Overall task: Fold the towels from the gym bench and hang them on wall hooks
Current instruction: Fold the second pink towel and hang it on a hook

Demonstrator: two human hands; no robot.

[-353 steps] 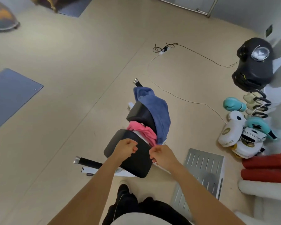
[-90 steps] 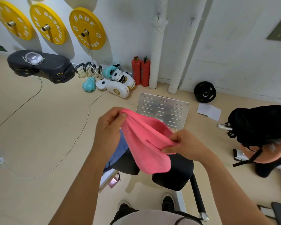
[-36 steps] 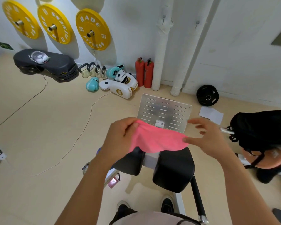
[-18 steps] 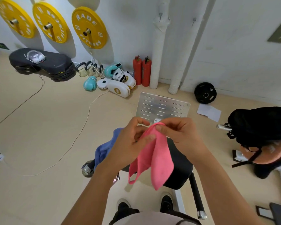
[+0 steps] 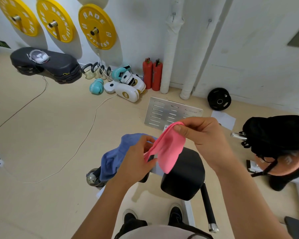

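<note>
While the blue towel (image 5: 114, 157) is lying on the bench (image 5: 183, 173), both hands are pinching the pink towel (image 5: 167, 149) above it.
Right hand (image 5: 205, 135) is gripping the top fold, left hand (image 5: 136, 163) the lower edge; yellow plate (image 5: 97, 26) is reading "RADE FITNESS".

towel (image 5: 167, 149) between hands, above bench (image 5: 183, 175), second towel (image 5: 114, 156) left

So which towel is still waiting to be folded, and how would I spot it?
Find the black gym bench in the middle of the floor. The blue towel lies draped over its left end, beside the left hand. Unlike the pink towel, no hand holds it.
</note>
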